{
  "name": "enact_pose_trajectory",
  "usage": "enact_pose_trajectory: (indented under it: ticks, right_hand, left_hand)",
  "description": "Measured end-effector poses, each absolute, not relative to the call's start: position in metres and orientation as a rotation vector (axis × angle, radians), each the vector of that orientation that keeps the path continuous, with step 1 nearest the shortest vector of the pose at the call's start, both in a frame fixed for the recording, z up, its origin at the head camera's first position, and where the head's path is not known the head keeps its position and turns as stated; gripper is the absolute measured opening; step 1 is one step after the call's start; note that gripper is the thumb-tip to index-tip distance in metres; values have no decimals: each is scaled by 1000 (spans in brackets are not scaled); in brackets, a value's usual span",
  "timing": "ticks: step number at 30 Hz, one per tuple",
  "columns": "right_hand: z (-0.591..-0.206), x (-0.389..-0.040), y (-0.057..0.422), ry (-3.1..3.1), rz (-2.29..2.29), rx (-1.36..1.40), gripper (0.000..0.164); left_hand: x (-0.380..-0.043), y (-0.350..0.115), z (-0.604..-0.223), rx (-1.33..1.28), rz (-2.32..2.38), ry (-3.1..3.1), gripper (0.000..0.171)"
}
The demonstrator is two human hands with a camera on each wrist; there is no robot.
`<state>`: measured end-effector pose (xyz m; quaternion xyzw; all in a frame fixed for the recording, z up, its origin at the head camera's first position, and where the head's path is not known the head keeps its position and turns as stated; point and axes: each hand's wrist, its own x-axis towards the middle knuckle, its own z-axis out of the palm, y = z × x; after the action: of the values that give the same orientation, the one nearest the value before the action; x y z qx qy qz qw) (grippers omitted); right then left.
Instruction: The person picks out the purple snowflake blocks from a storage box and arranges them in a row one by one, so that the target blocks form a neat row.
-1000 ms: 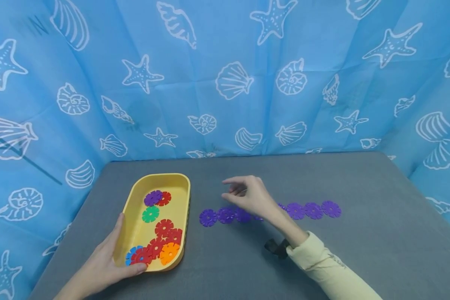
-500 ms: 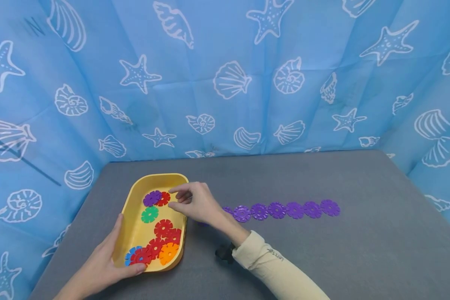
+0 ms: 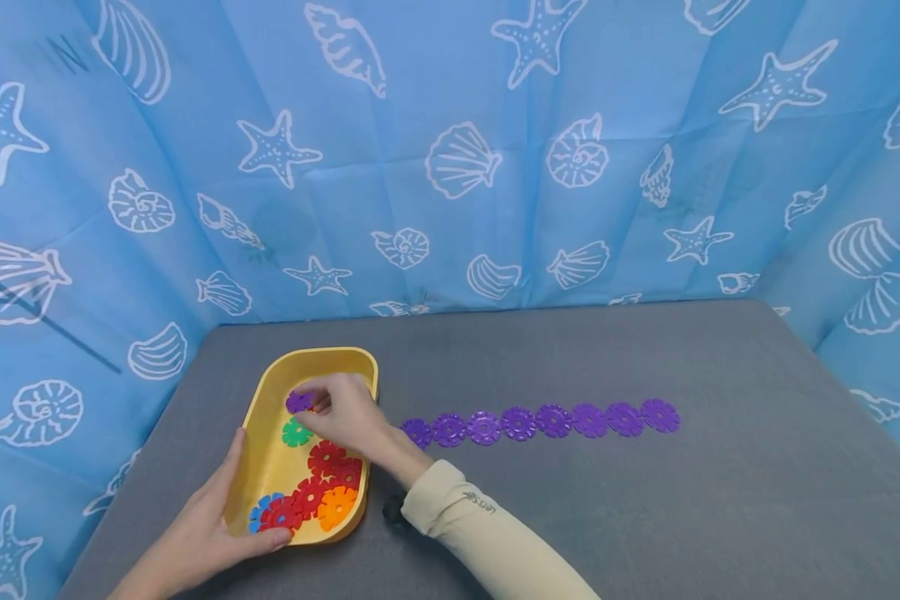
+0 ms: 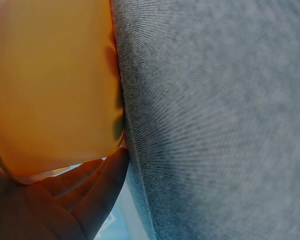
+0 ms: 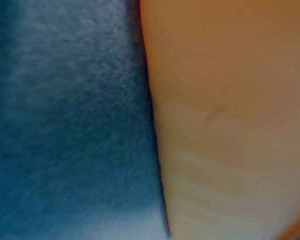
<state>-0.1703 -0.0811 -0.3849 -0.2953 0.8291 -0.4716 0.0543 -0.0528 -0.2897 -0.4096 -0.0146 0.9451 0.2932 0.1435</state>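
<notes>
A yellow plastic tray [image 3: 270,450] stands at the left of the table and holds several flower-shaped discs. My left hand [image 3: 198,533] grips its near left corner, thumb on the near rim and fingers along the left side; the left wrist view shows these fingers [image 4: 102,192] against the tray wall [image 4: 55,85]. Inside the tray, my right hand [image 3: 348,417] is at a purple disc [image 3: 297,402], with thumb and index finger apart around it. A green disc [image 3: 296,432] lies just below the thumb. The right wrist view shows only the tray wall [image 5: 230,150] and table, no fingers.
A row of purple discs [image 3: 519,423] runs across the grey table [image 3: 645,517], right of the tray. Red discs [image 3: 311,496], an orange disc [image 3: 337,507] and a blue disc [image 3: 258,512] lie in the tray's near end. A blue shell-patterned curtain [image 3: 450,167] hangs behind.
My right hand has moved left from above the purple row, over the tray's right rim and down to the purple disc inside. The left hand keeps its grip on the tray.
</notes>
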Motion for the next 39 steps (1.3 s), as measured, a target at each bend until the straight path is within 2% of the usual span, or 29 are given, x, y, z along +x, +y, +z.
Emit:
enact_pose_trajectory:
  ticks: [8,14,21,24,29,32,34,39]
  right_hand:
    - [-387,-179,-102,2624,-1216,-709,32]
    - [-391,-180,-107,2656,-1003,-565,41]
    - [-393,-176,-110,2678,-676,-541,53]
    - [-394,-173,-111,2690,-668,-534,48]
    - [-396,-174,-111,2719,-746,-586,27]
    - [-396,-175,-110,2722,-798,-600,20]
    - [-397,-175,-110,2720,-817,-595,24]
    - [-397,-173,-112,2729,-732,-568,53]
  left_hand:
    - [-54,-291,-409,-52,816,2729,136]
    - [-56,-290,-408,-107,803,2679,139]
    - [-55,-290,-408,-99,832,2691,136]
    - [-55,-290,-409,-85,819,2693,136]
    - [-54,-290,-410,-95,817,2691,137]
    - [-54,-289,-409,-107,832,2682,136]
    - [-55,-289,-408,-106,838,2676,136]
    - [-56,-289,-408,-108,828,2670,135]
